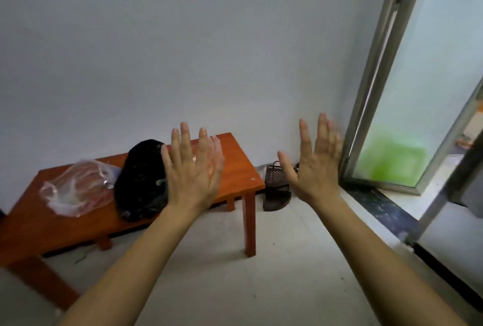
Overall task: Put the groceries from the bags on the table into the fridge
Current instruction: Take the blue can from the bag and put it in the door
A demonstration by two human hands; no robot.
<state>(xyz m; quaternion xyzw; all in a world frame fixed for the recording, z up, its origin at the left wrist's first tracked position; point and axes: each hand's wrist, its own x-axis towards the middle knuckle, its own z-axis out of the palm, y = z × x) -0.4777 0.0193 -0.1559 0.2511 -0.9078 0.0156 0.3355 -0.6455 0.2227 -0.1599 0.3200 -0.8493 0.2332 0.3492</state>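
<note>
Bare forearms rise from bottom edge. My left hand (192, 169) at centre frame, fingers spread, palm away, grasping nothing. My right hand (315, 166) right of centre, likewise splayed and empty. Behind left hand, low orange wooden table (235, 166). On it black bag (142, 179), clear plastic bag (75, 189) to its left. Dark dustpan (275, 184) against wall. Glass door (407, 95) at right edge.

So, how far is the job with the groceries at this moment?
Nothing looks done yet. The black bag and the clear plastic bag both lie on the wooden table, apparently untouched. Both hands, left hand and right hand, are open with fingers spread and hold nothing. No fridge is in view. Everything is left: taking groceries out and carrying them to the fridge.
</note>
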